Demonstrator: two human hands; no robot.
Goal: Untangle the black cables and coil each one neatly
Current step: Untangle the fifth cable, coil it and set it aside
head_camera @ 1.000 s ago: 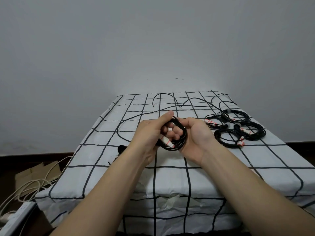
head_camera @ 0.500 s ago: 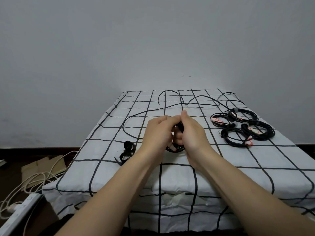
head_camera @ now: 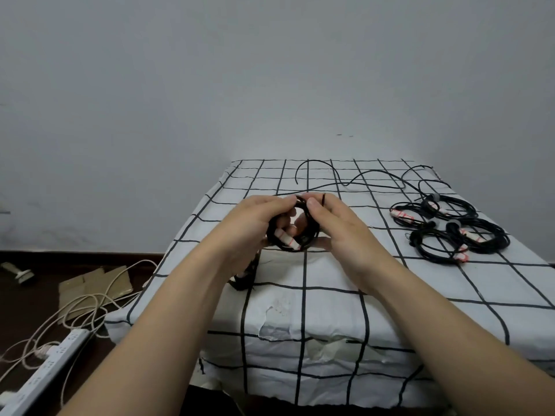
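Head view, round black coil (head_camera: 310,235), gridded cloth (head_camera: 330,274)

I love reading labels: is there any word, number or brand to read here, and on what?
No text can be read anywhere.
White tags with red marks on the held coil: too blurred to read.
Tags on the coils at the right: too blurred.
Power strip on the floor: no print shows.
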